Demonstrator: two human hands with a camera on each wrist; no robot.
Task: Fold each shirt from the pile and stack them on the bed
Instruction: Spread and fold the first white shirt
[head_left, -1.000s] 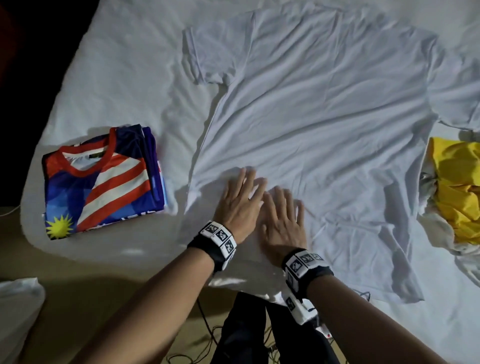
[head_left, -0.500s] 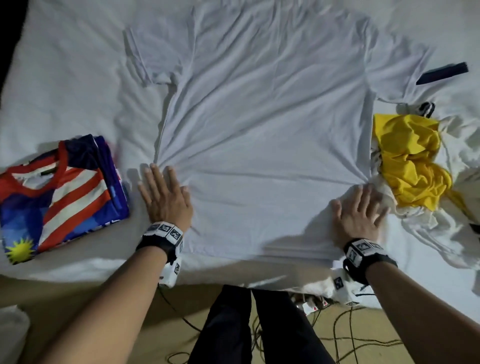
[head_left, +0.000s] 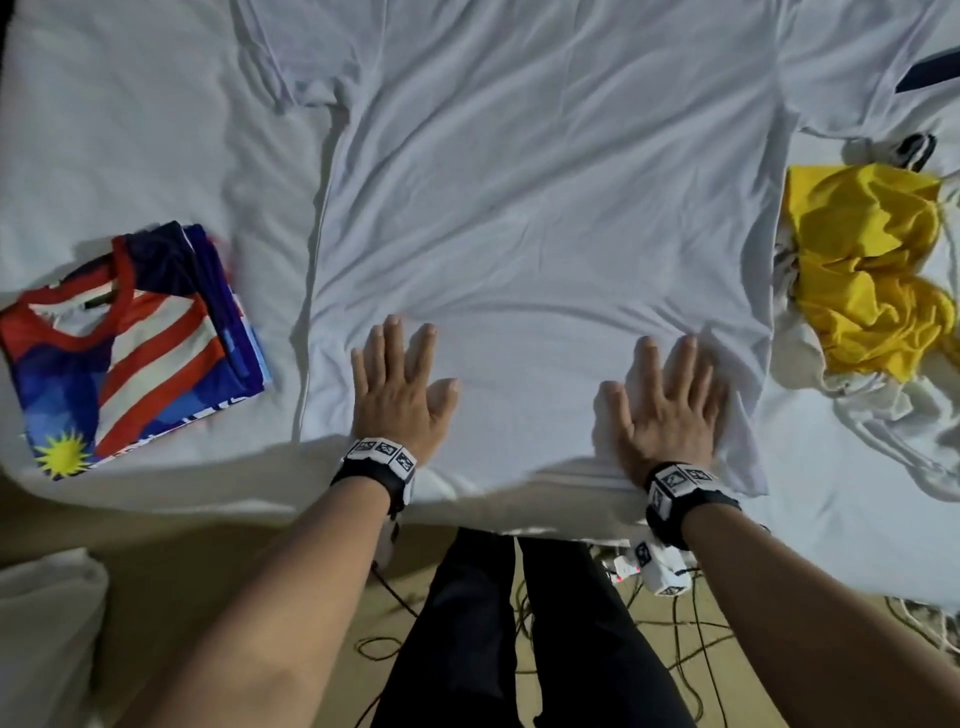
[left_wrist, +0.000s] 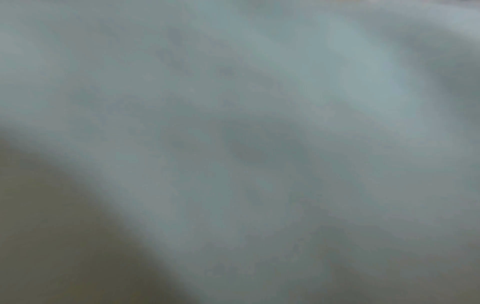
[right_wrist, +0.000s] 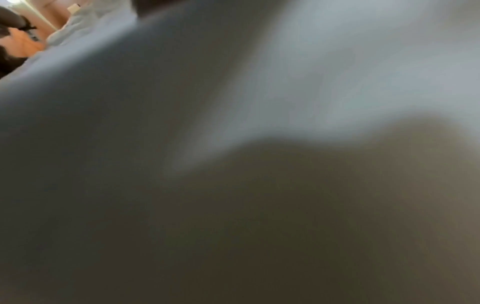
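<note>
A white T-shirt (head_left: 545, 208) lies spread flat on the white bed (head_left: 130, 130), hem toward me. My left hand (head_left: 397, 387) presses flat on the lower left part of the shirt, fingers straight. My right hand (head_left: 667, 402) presses flat on the lower right part, near the hem's right corner. A folded blue, red and white striped shirt (head_left: 130, 353) lies at the left. A pile with a crumpled yellow shirt (head_left: 872, 270) sits at the right. Both wrist views show only blurred white cloth (left_wrist: 259, 123).
The bed's near edge (head_left: 208, 499) runs just below my wrists, with tan floor and black cables (head_left: 691, 649) beneath. My dark trouser legs (head_left: 498, 623) stand against the bed. A white bundle (head_left: 47, 623) lies on the floor at lower left. A dark strip (head_left: 930, 73) lies at upper right.
My hands first slid apart from the middle of the hem to the shirt's left and right sides. Since then both have come inward a little and lie flat on the shirt.
</note>
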